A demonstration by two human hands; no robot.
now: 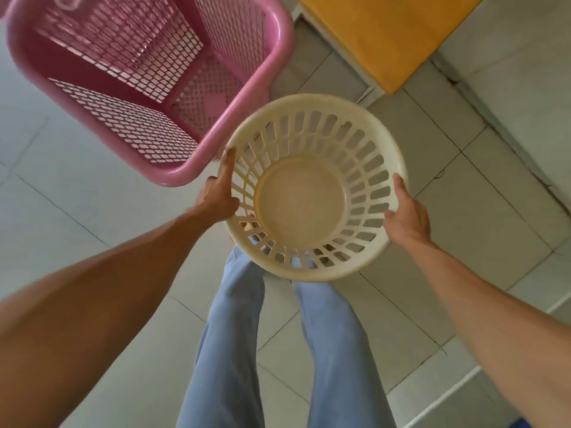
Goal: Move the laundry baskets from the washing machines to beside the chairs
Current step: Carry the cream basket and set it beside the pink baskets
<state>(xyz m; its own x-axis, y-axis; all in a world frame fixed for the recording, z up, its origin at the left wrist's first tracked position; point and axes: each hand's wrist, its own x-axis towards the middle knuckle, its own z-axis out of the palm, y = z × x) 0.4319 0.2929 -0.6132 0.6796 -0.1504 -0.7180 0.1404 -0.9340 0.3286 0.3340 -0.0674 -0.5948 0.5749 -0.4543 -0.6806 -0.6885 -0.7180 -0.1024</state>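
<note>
A round cream laundry basket [315, 186] with slotted walls is held in front of me, above my legs, and it has nothing inside. My left hand [221, 193] grips its left rim, the fingers stretched up along the edge. On the right rim sits my right hand [408, 214], thumb inside and fingers outside. A rectangular pink mesh laundry basket [148, 75], holding nothing, stands on the tiled floor just beyond and to the left; its near right corner almost touches the cream one.
A yellow chair seat [389, 35] on a white frame stands at the upper right, close to both baskets. Pale floor tiles [457, 211] spread all around. My legs in light blue trousers [228, 350] fill the lower middle.
</note>
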